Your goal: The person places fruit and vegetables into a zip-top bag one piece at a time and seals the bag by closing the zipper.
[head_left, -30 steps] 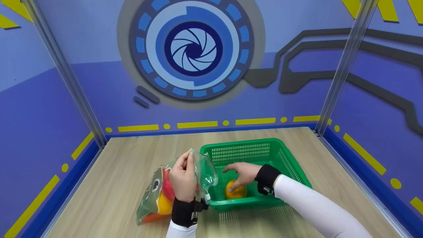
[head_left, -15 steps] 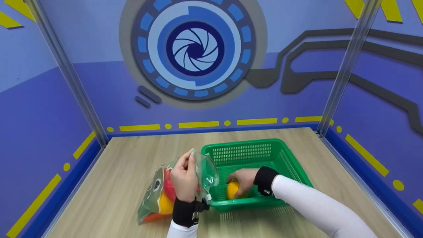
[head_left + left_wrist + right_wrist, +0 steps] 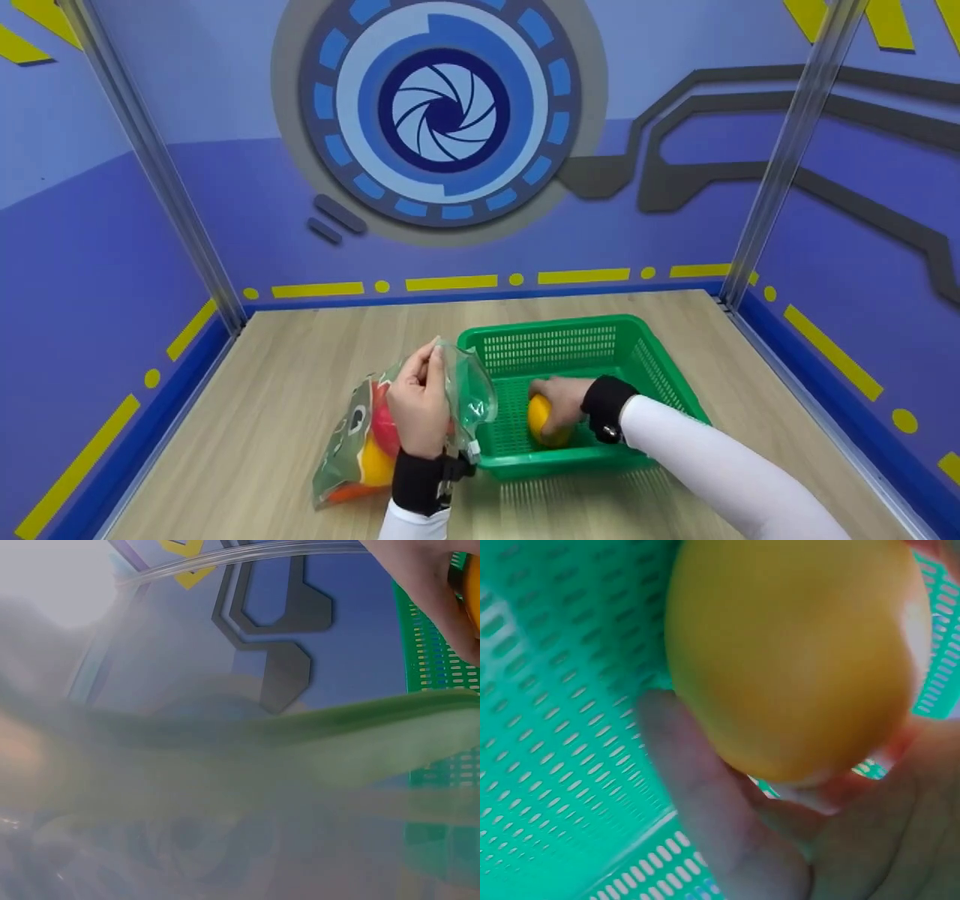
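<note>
My left hand pinches the upper edge of a clear zip bag with its thumb and fingers. The bag leans on the table with its mouth toward the basket, and red, yellow and orange items show inside it. In the left wrist view the bag's blurred film covers much of the picture. My right hand grips a smooth, rounded yellow-orange fruit inside the green basket. In the right wrist view, thumb and fingers curl round that fruit; its far side is hidden.
The green basket has slotted walls and stands close to the bag's right side. Wood-grain tabletop shows to the left of the bag and behind the basket. Blue printed panels wall in the table at the back and both sides.
My right hand has come down onto the fruit, closed its fingers round it and shifted it slightly right within the basket. The left hand and the bag stay nearly where they were.
</note>
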### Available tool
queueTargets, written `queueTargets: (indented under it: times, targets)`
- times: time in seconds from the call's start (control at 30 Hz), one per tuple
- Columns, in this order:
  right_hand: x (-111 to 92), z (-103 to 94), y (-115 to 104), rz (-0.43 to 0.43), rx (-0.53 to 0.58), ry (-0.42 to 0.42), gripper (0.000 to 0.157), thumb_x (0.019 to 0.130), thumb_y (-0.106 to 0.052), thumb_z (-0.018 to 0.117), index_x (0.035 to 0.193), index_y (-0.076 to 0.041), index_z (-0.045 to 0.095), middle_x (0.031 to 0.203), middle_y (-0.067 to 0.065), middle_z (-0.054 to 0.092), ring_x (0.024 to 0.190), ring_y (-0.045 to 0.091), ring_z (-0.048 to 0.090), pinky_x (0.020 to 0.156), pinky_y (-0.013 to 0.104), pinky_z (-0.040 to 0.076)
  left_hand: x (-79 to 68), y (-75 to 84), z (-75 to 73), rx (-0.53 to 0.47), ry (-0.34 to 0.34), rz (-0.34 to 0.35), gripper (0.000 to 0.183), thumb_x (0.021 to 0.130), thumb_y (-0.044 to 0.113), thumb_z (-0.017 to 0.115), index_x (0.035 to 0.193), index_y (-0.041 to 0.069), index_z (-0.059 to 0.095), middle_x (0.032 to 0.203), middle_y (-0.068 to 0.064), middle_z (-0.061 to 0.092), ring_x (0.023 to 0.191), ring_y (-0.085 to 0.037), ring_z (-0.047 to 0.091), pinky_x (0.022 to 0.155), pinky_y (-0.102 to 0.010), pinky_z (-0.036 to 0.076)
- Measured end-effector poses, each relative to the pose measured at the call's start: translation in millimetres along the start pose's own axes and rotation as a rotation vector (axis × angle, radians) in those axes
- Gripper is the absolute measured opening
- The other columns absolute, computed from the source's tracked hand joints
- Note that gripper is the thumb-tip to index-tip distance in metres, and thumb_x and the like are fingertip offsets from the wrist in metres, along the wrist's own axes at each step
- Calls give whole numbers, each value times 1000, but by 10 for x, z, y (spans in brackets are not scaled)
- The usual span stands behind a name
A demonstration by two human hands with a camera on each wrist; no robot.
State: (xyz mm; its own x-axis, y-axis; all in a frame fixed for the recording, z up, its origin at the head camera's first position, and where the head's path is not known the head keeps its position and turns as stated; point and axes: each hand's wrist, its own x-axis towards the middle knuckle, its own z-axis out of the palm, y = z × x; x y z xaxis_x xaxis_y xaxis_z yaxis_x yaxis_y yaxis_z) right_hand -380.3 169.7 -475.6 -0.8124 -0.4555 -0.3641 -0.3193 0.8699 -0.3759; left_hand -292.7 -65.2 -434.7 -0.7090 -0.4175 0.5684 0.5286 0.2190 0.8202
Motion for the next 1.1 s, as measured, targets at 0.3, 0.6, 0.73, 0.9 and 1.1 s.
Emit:
queueTargets:
  times: [0.3,0.6,0.73,0.9,1.1]
  targets:
    - [-99,-288,-138,-128,129,141,68,80,-27,75,141,-14,47,120,12,54,95,23,56,80,39,52,-3,6,7,7,2,-4,20,99,7,67,116,-1,76,62,0,44,52,-6,35,49,-19,29]
    - [-396,-519,-622,-300,262,40,60,83,-30,74,137,-22,49,117,3,59,97,22,59,81,37,55,-10,1,9,11,-8,-9,21,100,8,66,118,0,75,62,-1,43,52,-8,35,50,-19,30]
    - [-393,-485,-821,-334,320,13,57,87,-32,74,138,-23,50,117,3,60,97,20,60,79,34,57,-16,8,14,22,-6,2,21,100,7,66,117,-1,75,62,-1,43,52,-7,34,50,-18,30]
    - [-265,-370,-995,-341,438,83,59,90,-30,71,141,-14,48,119,8,60,95,20,60,77,34,59,-24,19,30,37,-10,8,21,99,8,67,116,-1,75,62,-3,49,52,-6,36,51,-17,36]
    - [-112,-208,-1132,-346,499,77,62,87,-17,70,143,-9,44,113,12,59,84,18,59,69,29,55,-35,20,46,34,-10,30,21,99,6,66,116,-3,75,68,-14,65,54,-6,45,57,-15,46]
